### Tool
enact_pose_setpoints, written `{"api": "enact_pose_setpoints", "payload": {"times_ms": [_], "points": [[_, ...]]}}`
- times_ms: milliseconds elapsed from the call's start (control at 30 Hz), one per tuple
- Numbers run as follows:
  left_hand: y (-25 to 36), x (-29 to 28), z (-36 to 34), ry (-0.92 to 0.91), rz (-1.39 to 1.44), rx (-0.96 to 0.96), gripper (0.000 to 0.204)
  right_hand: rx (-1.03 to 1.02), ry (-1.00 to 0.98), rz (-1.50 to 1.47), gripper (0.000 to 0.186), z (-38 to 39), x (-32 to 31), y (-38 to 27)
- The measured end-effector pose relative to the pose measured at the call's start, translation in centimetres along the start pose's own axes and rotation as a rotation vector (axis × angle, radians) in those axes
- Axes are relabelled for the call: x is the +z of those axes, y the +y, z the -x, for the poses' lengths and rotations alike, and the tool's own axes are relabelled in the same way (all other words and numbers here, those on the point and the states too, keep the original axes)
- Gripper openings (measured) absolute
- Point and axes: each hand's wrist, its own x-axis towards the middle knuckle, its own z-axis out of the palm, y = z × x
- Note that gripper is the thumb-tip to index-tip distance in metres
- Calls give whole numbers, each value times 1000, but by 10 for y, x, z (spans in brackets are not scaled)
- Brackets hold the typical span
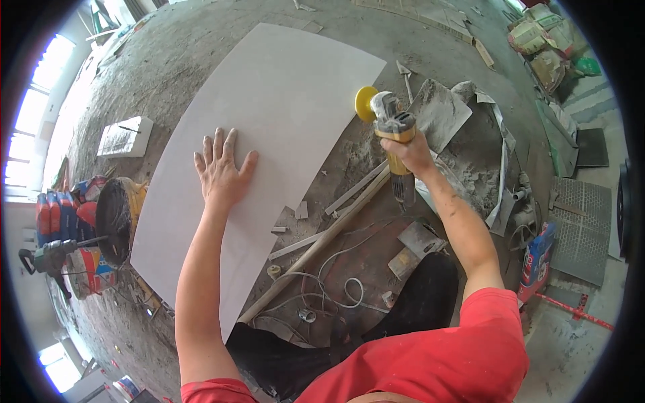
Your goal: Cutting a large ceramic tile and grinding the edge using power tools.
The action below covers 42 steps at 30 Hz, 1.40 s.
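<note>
A large pale slab, like a floor tile, lies across the middle with a notch in its right edge. My left hand rests flat on it, fingers spread, holding nothing. My right hand is wrapped round the body of a yellow and grey angle grinder. Its yellow disc overlaps the slab's upper right edge in view; whether it touches, I cannot tell. A trowel lies on the floor just beyond the grinder. Small offcuts sit beside the notch.
A wooden pole and a loose cable lie near my legs. To the right is a sheet-lined heap of grey powder. A black bucket and a mixer drill stand left; a white block lies farther off.
</note>
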Motion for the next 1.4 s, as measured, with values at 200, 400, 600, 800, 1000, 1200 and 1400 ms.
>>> {"api": "enact_pose_setpoints", "payload": {"times_ms": [200, 400, 600, 800, 1000, 1200, 1400], "points": [[-11, -6, 9, -4, 8, -15, 78, -225, 8, 133, 40, 47, 41, -8], [15, 0, -4, -4, 50, 16, 77, 54, 65, -28, 39, -30, -45, 2], [-1, -3, 5, -10, 4, -18, 78, -85, -9, 1, 47, 8, -3, 6], [7, 7, -3, 2, 23, 11, 80, 131, 28, -79, 46, -61, -62, 9], [-2, 1, 0, 11, 16, -16, 81, -26, 32, 132, 45, -29, -30, 6], [9, 1, -3, -11, 28, -8, 80, 139, 46, -67, 46, -85, -71, -5], [0, -3, 2, -11, 16, -25, 78, 144, 65, -30, 53, -72, -52, 3]]}}
